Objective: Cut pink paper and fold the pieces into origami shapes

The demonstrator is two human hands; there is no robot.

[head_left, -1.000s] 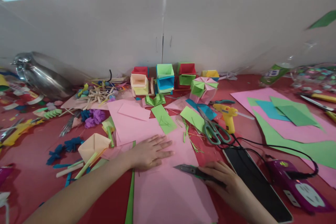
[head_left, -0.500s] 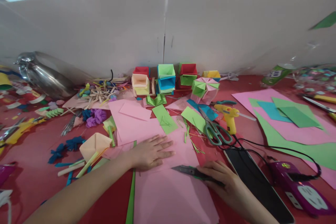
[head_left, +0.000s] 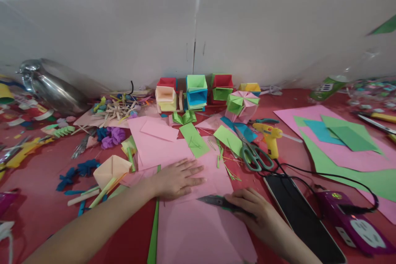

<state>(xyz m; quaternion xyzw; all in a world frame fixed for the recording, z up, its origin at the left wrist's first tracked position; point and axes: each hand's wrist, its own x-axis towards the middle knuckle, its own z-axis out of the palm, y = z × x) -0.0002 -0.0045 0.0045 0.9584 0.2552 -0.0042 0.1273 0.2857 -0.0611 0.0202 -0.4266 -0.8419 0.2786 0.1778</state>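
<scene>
My left hand [head_left: 179,178] lies flat with spread fingers on pink paper [head_left: 213,173], pressing it down. My right hand [head_left: 252,208] grips the dark handle of a utility knife [head_left: 215,201]. Its grey blade points left along an edge or fold in the pink paper, just below my left hand. More pink paper [head_left: 201,231] spreads towards me, with a green edge [head_left: 153,235] showing on its left. Green paper pieces [head_left: 194,140] and thin trimmings lie beyond my fingers.
Grey-green scissors [head_left: 255,157], a yellow glue gun [head_left: 269,136], a phone [head_left: 303,214] and a purple power strip [head_left: 355,222] with black cables lie right. Folded paper boxes [head_left: 196,90] stand before a white partition [head_left: 123,37]. A metal jug [head_left: 55,88] is at left.
My right hand and the knife have moved slightly left along the paper. My left hand stays in place.
</scene>
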